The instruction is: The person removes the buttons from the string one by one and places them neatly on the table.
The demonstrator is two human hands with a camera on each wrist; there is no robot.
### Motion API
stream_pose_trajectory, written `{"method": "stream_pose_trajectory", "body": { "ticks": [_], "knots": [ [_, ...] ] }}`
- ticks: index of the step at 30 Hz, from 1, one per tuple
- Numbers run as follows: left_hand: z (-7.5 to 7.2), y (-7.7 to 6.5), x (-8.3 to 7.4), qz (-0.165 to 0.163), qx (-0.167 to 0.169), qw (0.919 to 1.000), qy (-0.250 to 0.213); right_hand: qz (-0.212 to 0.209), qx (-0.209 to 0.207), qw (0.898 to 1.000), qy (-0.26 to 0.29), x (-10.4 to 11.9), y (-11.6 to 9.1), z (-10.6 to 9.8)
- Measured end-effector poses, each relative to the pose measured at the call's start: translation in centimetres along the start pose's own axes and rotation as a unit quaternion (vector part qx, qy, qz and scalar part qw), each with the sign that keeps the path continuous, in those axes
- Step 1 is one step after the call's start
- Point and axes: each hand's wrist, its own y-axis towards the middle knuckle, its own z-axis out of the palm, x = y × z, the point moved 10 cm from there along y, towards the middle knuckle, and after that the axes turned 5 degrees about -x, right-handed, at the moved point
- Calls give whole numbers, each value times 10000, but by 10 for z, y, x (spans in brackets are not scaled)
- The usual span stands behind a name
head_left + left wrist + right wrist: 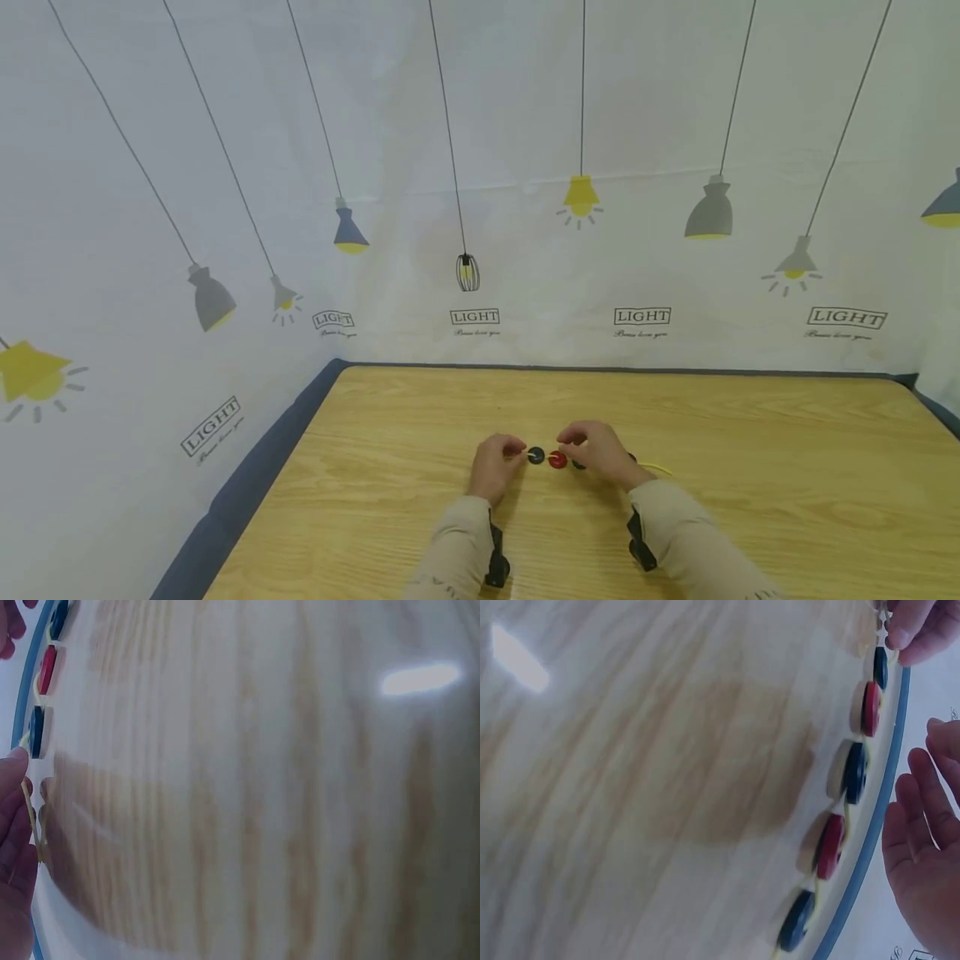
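Observation:
Round red and dark button-like discs lie in a row on one yellow cord [656, 468]. My left hand [497, 467] pinches the cord's left part between thumb and fingers, close beside the end dark disc [536, 455]. A length of cord hangs below those fingers in the left wrist view. My right hand [602, 450] hovers by the red disc [557, 459], fingers relaxed and holding nothing. It partly hides the discs to its right in the head view. The right wrist view shows a middle dark disc [855, 772], another red disc [830, 846] and a far dark disc [797, 921].
The wood-grain table [390, 417] stretches out on all sides of the row. A white curtain [525, 100] printed with lamps stands behind and to the left, with a blue band [262, 454] along the table's edge. Black camera mounts sit on both wrists.

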Motion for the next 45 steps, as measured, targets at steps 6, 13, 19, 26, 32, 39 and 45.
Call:
{"method": "stream_pose_trajectory", "body": {
  "ticks": [6,13,19,26,32,39,45],
  "knots": [
    [2,-1,-3,181,-53,9998,-86,297,-10,9996,26,-6,2,15],
    [3,0,1,134,11,9994,-318,-32,192,9998,-65,3,3,24],
    [6,1,2,51,256,9990,-353,2,319,9992,-238,4,4,27],
    [5,1,2,84,247,9994,-213,347,370,9982,-310,-4,6,31],
    [6,1,6,31,217,9993,-287,338,375,9981,-352,-4,7,33],
    [6,1,11,-7,156,9991,-396,377,305,9978,-454,-5,8,35],
    [4,0,8,20,102,9989,-465,276,203,9975,-623,-5,8,35]
  ]
}}
